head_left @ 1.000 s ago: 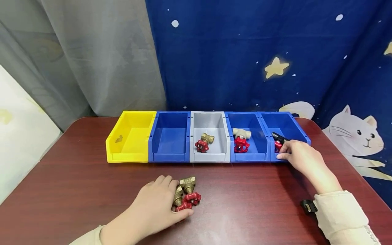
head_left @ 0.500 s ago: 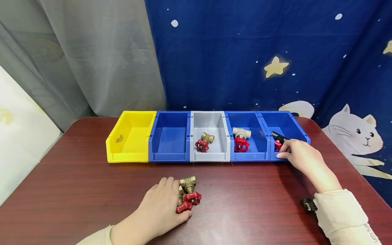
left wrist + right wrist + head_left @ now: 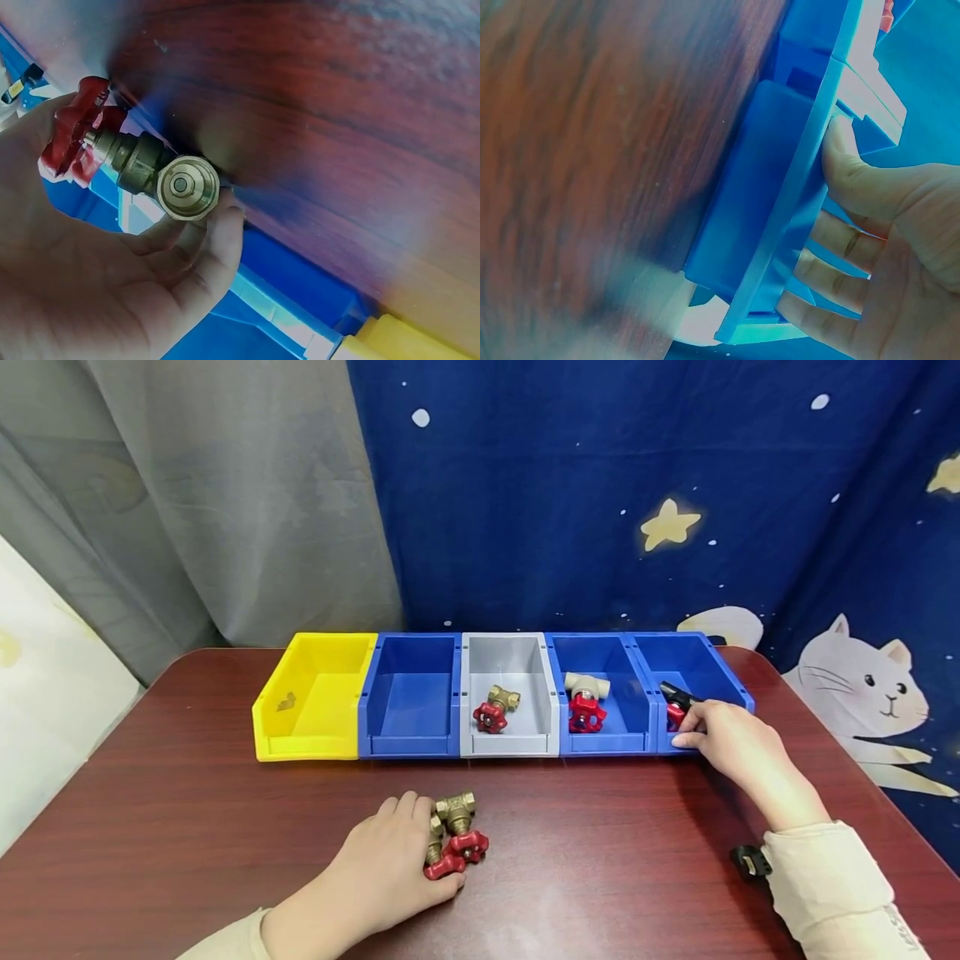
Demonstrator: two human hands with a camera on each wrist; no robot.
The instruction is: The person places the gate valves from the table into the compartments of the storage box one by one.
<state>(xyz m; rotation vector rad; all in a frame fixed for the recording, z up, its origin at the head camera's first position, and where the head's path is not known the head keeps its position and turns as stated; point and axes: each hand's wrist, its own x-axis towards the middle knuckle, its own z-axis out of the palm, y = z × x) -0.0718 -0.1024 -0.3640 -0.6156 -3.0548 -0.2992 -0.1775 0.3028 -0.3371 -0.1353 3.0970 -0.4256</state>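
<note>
My left hand [image 3: 378, 868] grips a brass valve [image 3: 139, 161] with a red handwheel on the table, fingers curled along its far side and thumb by the wheel. Touching or very close to it is a second brass valve [image 3: 457, 814] with a red wheel. At the far right blue bin [image 3: 754, 195], my right hand [image 3: 738, 743] reaches over the front lip, the thumb at the lip and the other fingertips hidden inside. Inside that bin a black valve [image 3: 677, 696] with a red wheel lies against or just beside the fingers; whether they hold it is hidden.
Left of that bin stand another blue bin [image 3: 607, 743] with a beige red-wheeled valve [image 3: 587, 687], a grey bin [image 3: 510, 746] with a brass valve [image 3: 504, 697], a blue bin [image 3: 410, 746] and a yellow bin [image 3: 307, 747]. Behind hang curtains [image 3: 525, 510].
The left hand shifts slightly right over its brass valve, then a little back, uncovering more of it. The right hand stays at the bin. The head view drifts slightly.
</note>
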